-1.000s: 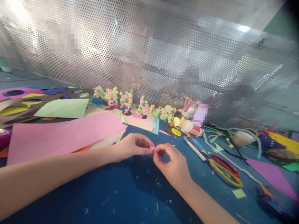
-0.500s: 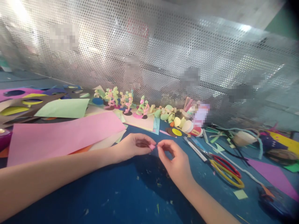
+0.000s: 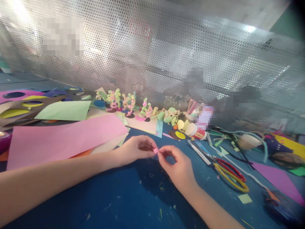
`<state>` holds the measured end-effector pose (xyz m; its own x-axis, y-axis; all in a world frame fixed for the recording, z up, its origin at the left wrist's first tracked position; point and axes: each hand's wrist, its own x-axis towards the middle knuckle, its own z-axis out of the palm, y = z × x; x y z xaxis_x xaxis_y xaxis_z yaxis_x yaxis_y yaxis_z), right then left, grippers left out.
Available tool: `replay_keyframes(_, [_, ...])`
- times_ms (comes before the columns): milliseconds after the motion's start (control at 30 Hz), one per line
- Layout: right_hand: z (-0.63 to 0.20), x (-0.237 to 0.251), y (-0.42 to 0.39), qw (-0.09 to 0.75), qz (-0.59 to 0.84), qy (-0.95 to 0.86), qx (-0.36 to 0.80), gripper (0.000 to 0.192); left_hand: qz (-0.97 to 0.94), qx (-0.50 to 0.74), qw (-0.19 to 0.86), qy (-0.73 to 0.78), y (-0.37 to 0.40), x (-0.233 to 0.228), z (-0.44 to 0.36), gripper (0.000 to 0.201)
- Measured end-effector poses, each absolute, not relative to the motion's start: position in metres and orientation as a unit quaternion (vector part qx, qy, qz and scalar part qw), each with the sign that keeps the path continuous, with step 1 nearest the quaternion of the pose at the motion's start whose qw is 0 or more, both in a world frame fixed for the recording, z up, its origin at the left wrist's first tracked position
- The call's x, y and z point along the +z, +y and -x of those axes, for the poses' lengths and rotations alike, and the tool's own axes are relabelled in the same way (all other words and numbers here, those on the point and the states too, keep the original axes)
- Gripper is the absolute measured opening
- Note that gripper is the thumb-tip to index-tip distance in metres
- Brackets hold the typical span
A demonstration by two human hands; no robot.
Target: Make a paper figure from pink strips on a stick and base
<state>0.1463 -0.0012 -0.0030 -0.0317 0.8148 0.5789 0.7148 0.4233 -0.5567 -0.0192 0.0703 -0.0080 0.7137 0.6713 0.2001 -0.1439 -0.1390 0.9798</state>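
Between the fingertips of my left hand (image 3: 137, 149) is a small folded piece of pink paper (image 3: 155, 151). My right hand (image 3: 177, 163) pinches the right side of the same piece, its thumb and forefinger touching it. Both hands hover over the blue table (image 3: 114, 197). Left of them lies a large pink paper sheet (image 3: 64, 138). Behind stand several small pink and green folded-paper figures (image 3: 144, 111) on round paper bases. To the right rest scissors (image 3: 230, 175) with red and yellow handles.
A white-capped red glue bottle (image 3: 199, 132) lies behind my right hand, near yellow and brown paper discs (image 3: 180, 135). A light green sheet (image 3: 64, 110) is at the left. A purple paper piece (image 3: 277, 179) and a dark blue object (image 3: 282, 206) lie right. A perforated metal screen (image 3: 162, 60) closes the back.
My right hand has shifted slightly left, so its fingertips now meet the pink paper piece. The left hand has barely moved.
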Motion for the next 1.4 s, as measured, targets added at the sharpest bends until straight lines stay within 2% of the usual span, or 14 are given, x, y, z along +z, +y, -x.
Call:
replay_keyframes(433, [-0.146, -0.007, -0.001, 0.441, 0.521, -0.731, 0.01, 0.007, -0.684, 0.316, 0.624, 0.207, 0.07, -0.011, 0.019, 0.024])
replay_keyframes(767, [-0.143, -0.006, 0.0, 0.448, 0.539, -0.713, 0.03, 0.004, -0.685, 0.307, 0.62, 0.227, 0.07, -0.006, 0.02, 0.024])
replay_keyframes(1100, [-0.146, -0.003, -0.001, 0.443, 0.495, -0.748, 0.014, 0.012, -0.66, 0.304, 0.637, 0.257, 0.069, 0.0, 0.021, 0.026])
replay_keyframes(1400, [-0.144, -0.005, -0.001, 0.454, 0.523, -0.721, 0.031, 0.007, -0.654, 0.311, 0.637, 0.264, 0.069, 0.001, 0.02, 0.026])
